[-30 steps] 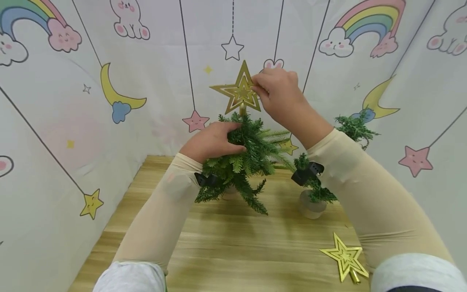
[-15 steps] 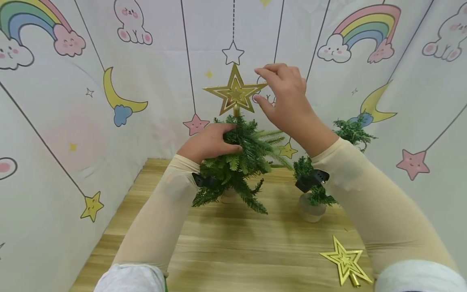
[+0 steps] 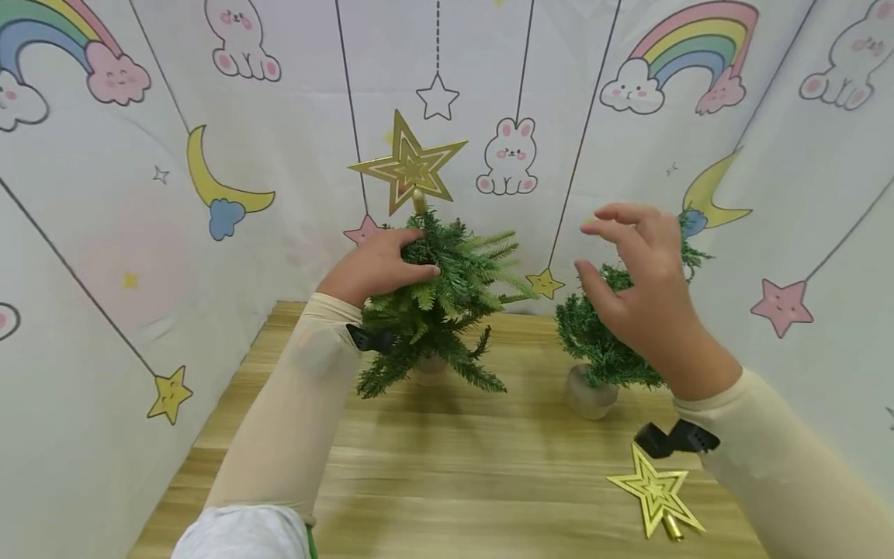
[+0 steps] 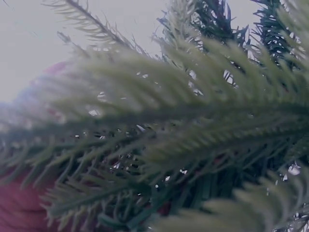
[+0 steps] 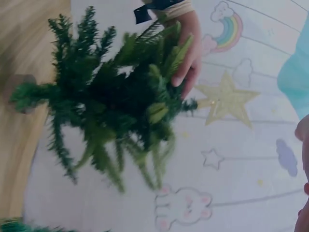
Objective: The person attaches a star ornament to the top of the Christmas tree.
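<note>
A gold star (image 3: 412,168) stands tilted to the left on top of the larger green tree (image 3: 447,287). My left hand (image 3: 377,264) grips the upper part of that tree just below the star, thumb and fingers around the branches. In the left wrist view, branches (image 4: 193,111) cover most of the hand. My right hand (image 3: 649,287) is in the air in front of the smaller tree (image 3: 601,334), fingers apart and bent, holding nothing. The right wrist view also has the star (image 5: 229,100) on the treetop, with my left hand (image 5: 188,55) beside it.
A second gold star (image 3: 656,491) lies on the wooden table (image 3: 447,481) at the front right, close to my right wrist. The smaller tree's round base (image 3: 590,392) stands right of the larger tree. A printed cloth (image 3: 293,155) hangs behind.
My right hand has let go of the upper star and moved right and down, away from it. The larger tree's top and the star now lean further left, with my left hand still on the branches.
</note>
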{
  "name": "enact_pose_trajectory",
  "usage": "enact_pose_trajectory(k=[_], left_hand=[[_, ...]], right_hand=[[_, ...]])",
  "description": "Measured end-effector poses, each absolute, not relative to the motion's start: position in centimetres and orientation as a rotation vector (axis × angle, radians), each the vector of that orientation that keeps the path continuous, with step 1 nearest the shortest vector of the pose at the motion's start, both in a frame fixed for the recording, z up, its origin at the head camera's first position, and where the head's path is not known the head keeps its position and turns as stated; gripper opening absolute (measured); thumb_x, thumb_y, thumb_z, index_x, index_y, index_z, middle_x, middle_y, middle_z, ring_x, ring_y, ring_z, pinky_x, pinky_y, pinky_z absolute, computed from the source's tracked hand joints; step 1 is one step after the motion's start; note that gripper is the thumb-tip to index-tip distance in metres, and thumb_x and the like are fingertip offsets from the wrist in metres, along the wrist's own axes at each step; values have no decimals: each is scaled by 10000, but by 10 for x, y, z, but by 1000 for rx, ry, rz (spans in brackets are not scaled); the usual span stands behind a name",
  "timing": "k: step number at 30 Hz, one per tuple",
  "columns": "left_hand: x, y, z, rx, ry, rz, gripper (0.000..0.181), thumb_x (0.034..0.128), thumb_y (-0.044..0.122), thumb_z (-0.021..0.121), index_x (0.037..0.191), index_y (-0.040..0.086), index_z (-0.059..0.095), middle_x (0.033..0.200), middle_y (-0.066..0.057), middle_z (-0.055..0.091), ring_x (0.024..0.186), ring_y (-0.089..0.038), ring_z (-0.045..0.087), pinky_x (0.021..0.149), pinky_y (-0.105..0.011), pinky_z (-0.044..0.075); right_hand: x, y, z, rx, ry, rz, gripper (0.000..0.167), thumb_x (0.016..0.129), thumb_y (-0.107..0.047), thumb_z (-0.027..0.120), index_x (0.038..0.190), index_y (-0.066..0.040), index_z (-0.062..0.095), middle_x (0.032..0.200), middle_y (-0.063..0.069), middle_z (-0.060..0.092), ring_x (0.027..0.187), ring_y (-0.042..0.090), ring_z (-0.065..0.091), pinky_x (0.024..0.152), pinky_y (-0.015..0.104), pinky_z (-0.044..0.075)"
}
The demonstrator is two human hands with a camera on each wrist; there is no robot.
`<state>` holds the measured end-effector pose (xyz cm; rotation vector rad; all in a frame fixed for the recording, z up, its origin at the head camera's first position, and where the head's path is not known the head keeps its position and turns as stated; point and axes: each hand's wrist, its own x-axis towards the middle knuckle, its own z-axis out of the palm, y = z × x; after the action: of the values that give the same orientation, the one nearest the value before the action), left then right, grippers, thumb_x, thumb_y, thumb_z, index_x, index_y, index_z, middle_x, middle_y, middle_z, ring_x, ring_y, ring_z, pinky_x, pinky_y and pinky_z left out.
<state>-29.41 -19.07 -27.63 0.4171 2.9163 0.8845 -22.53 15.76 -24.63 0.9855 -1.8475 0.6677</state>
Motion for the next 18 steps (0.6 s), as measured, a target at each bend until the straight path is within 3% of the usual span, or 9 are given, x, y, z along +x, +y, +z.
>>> enact_pose_trajectory(k=[5, 7, 11, 14, 18], left_hand=[[-297, -195, -278, 381, 2894, 923, 862, 955, 572, 666, 1651, 201, 317, 1690, -63, 299, 1542, -320, 287, 1192, -596, 313], [-297, -194, -278, 378, 2902, 927, 840, 963, 569, 657, 1645, 200, 334, 1686, -67, 309, 1542, -323, 288, 1193, -594, 313], [-294, -193, -275, 377, 2956, 936, 767, 986, 557, 630, 1613, 176, 408, 1657, -97, 365, 1540, -350, 285, 1191, -608, 307], [-284, -192, -268, 367, 3021, 951, 670, 1014, 537, 601, 1559, 161, 500, 1611, -107, 442, 1507, -353, 352, 1168, -608, 341], [-262, -188, -256, 363, 3153, 947, 530, 1049, 485, 563, 1459, 154, 621, 1510, -100, 565, 1387, -336, 518, 1076, -588, 445]], right_hand=[[-193, 197, -293, 815, -1785, 708, 485, 1025, -395, 597, 1013, 79, 701, 1119, 320, 621, 1032, 523, 503, 940, 489, 307], [-182, 218, -316, 731, -1794, 742, 465, 1003, -358, 614, 997, 99, 702, 1099, 339, 624, 1021, 505, 514, 959, 419, 311], [-159, 267, -372, 496, -1950, 834, 330, 936, -174, 660, 1079, 121, 698, 1160, 328, 626, 1130, 273, 525, 983, 263, 310], [-138, 302, -414, 245, -2225, 860, 305, 944, -91, 677, 1184, 97, 669, 1219, 296, 598, 1152, 237, 497, 977, 369, 373], [-115, 341, -462, -39, -2738, 822, 483, 1041, -275, 637, 1349, 91, 570, 1313, 351, 527, 1121, 487, 521, 874, 655, 448]])
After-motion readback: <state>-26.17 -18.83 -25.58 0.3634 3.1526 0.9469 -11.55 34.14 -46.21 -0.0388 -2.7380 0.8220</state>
